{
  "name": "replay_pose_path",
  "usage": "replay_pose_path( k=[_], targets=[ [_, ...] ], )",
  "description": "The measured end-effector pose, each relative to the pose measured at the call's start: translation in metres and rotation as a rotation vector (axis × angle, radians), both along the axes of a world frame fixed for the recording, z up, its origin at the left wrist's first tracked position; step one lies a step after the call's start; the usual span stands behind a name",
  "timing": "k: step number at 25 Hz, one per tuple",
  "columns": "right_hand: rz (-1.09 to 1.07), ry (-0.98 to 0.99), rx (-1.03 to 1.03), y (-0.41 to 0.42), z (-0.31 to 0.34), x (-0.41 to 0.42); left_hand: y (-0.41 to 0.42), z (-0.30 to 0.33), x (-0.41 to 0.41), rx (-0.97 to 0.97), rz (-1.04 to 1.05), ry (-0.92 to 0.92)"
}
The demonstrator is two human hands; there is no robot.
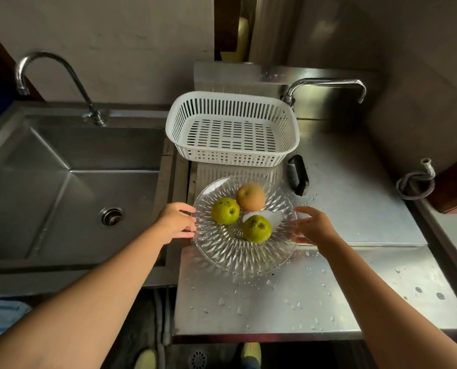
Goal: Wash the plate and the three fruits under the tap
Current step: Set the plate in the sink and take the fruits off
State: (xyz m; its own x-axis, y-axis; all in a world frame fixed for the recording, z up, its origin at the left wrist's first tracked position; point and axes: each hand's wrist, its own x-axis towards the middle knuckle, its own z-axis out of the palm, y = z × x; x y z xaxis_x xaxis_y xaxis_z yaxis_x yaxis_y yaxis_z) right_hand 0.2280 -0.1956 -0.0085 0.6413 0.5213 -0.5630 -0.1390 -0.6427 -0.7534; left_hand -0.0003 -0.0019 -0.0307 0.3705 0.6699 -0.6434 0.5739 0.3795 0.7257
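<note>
A clear cut-glass plate sits on the wet steel counter. On it lie two green fruits and one brownish-orange fruit, plus a small white piece. My left hand touches the plate's left rim, fingers curled around the edge. At the plate's right rim my right hand has its fingers spread, blurred; I cannot tell whether it grips. The curved tap stands over the steel sink at left, with no water running.
A white slotted basket stands behind the plate. A black-handled object lies to its right. A second tap and a coiled hose are at the right. Water drops cover the counter.
</note>
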Motion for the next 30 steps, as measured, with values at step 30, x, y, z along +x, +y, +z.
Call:
replay_pose_path(
  k=[30],
  targets=[
    [0.280, 0.124, 0.151, 0.283, 0.016, -0.286, 0.218, 0.047, -0.342, 0.065, 0.227, -0.047]
  ],
)
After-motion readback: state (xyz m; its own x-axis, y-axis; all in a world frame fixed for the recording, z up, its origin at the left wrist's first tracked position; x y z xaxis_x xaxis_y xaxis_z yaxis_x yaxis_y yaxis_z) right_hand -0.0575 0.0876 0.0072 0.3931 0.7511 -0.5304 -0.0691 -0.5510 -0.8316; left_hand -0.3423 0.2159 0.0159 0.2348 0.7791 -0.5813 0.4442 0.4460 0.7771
